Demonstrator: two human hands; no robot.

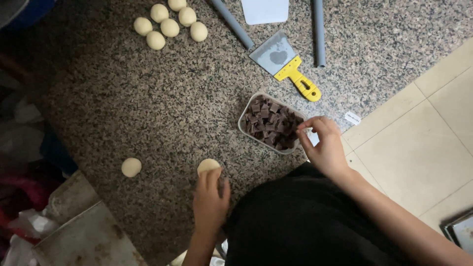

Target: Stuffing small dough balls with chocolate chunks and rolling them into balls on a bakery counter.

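Note:
My left hand (210, 199) rests on the speckled granite counter (148, 113), its fingers cupped over the near side of a pale dough ball (208, 165). My right hand (326, 148) is at the near right rim of a small grey tray (245, 115) filled with dark chocolate chunks (270, 124). Its thumb and fingertips are pinched together just over the chunks, and they hide whether a chunk is between them. A second dough ball (131, 167) lies alone to the left of my left hand.
Several dough balls (170, 22) are grouped at the far left. A metal scraper with a yellow handle (290, 64), two grey tubes (319, 32) and a white card (265, 11) lie at the far side. A metal tray (84, 236) sits near left. Tiled floor (419, 143) is right.

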